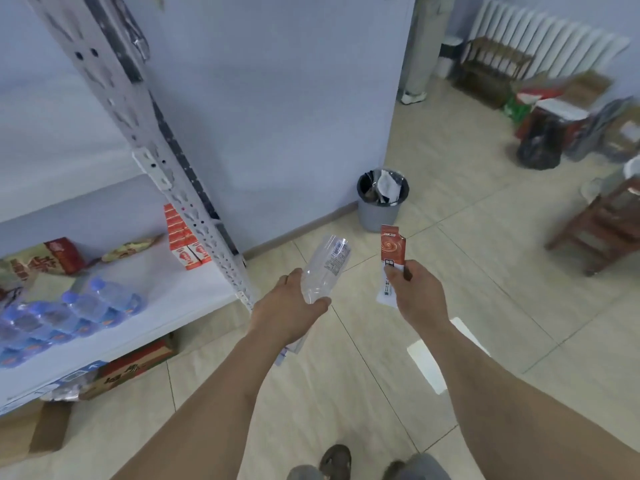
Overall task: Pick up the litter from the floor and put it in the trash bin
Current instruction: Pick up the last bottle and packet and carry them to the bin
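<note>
My left hand grips a clear empty plastic bottle whose base points up and away from me. Pinched in my right hand is a red and white snack wrapper, held upright. Both hands are stretched out in front of me above the tiled floor. A grey trash bin with a black liner and several wrappers inside stands against the wall corner, beyond both hands. A white piece of paper lies on the floor under my right forearm.
A white metal shelf at the left carries water bottles, snack bags and red cartons, with boxes beneath. A wooden chair stands at the right. Bags and boxes pile by the radiator. Another person's legs show behind the wall corner.
</note>
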